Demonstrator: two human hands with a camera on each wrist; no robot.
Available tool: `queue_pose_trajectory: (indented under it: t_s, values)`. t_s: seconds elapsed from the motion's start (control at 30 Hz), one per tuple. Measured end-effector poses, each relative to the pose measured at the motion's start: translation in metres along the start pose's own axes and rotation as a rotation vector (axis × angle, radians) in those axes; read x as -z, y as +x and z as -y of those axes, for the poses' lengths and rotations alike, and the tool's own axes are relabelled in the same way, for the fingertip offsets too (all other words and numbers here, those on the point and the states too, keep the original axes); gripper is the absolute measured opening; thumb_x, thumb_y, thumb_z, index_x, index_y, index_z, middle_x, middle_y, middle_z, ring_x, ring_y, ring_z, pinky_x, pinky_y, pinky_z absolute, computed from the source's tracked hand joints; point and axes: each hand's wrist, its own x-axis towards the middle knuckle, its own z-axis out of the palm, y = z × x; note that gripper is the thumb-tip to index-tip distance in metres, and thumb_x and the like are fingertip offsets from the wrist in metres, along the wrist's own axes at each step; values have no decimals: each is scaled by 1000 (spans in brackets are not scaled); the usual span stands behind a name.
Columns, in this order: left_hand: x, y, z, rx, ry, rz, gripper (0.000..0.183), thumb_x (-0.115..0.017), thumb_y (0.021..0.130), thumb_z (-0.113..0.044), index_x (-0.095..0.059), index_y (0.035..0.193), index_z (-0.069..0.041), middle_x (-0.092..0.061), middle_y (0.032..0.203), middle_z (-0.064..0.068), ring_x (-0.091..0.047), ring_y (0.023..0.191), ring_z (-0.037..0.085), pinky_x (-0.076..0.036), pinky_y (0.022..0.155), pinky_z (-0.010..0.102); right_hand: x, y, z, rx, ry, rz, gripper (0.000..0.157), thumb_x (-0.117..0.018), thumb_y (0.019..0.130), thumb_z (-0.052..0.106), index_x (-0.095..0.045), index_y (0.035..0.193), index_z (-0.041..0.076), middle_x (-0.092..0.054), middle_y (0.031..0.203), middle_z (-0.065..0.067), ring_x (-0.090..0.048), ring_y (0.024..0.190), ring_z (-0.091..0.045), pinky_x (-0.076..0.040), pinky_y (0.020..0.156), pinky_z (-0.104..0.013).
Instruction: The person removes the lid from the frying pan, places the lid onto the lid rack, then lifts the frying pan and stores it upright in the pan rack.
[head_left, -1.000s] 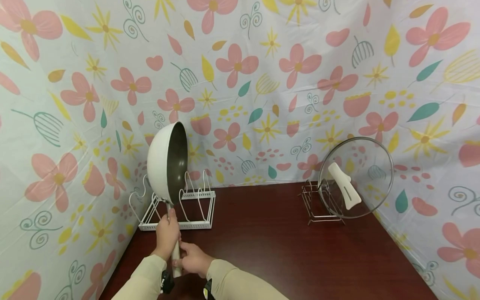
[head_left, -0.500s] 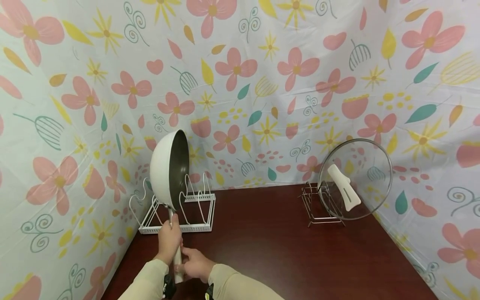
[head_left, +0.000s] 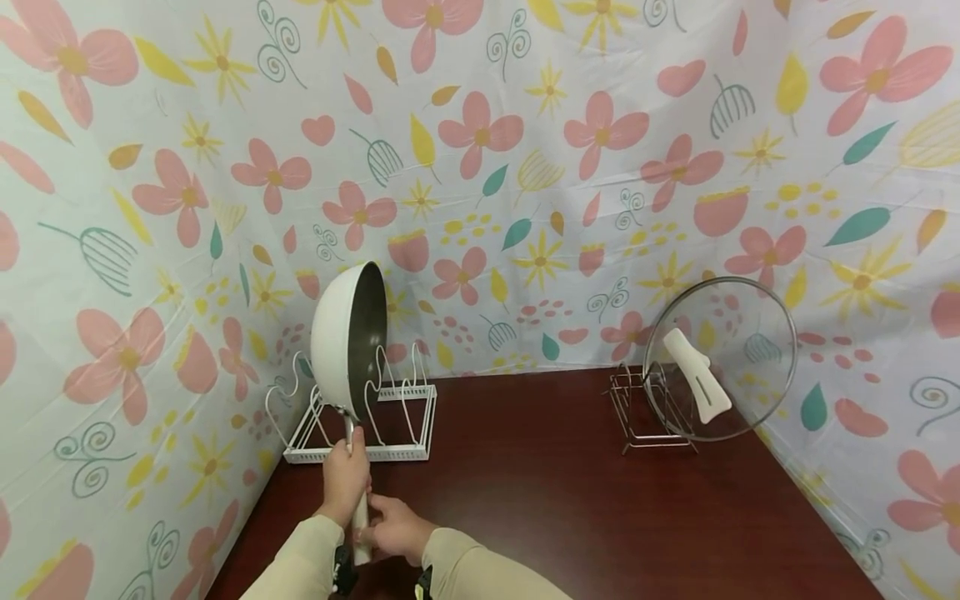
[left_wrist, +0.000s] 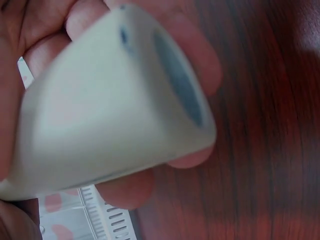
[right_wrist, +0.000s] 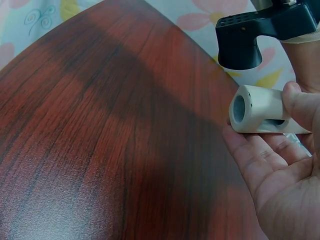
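Note:
A white wok (head_left: 330,333) with a dark inside stands on edge, its opening turned right, over the white pan rack (head_left: 397,452). Its lower rim is among the rack's wire dividers; whether it touches the base I cannot tell. The left hand (head_left: 347,482) grips the pale handle just below its metal neck. Nearer the handle's end, the right hand (head_left: 401,531) pinches it, thumb on top and fingers beneath. In the right wrist view the handle's hollow end (right_wrist: 239,109) shows between them. The handle (left_wrist: 90,110) fills much of the left wrist view, fingers behind it.
A glass lid (head_left: 757,358) with a white grip (head_left: 697,375) leans in a small metal wire rack (head_left: 630,439) on the right. The dark red-brown table (head_left: 525,475) meets flower-patterned cloth (head_left: 480,208) at the back and sides.
The wok and both hands have come down slightly, bringing the wok lower among the rack's dividers. The view has shifted a little. The lid and its rack stay put.

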Motion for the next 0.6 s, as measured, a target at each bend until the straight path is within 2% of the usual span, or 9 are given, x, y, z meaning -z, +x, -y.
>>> queue_pose_trajectory:
  t_s: [0.23, 0.6]
  values:
    - [1, -1, 3, 8, 12, 14, 56, -34, 106, -57, -47, 86, -6, -49, 50, 2, -50, 37, 16, -44, 38, 33, 0, -2, -2, -1, 13, 4, 57, -64, 93, -7, -45, 147, -3, -67, 92, -11, -69, 90, -29, -56, 81, -59]
    - [2, -1, 2, -3, 27, 8, 59, -32, 105, -59, -48, 85, -5, -50, 49, 3, -51, 36, 17, -46, 39, 34, -1, -2, -3, -22, 3, -23, 43, -65, 93, -5, -55, 135, -2, -67, 86, -9, -71, 87, -27, -58, 80, -54]
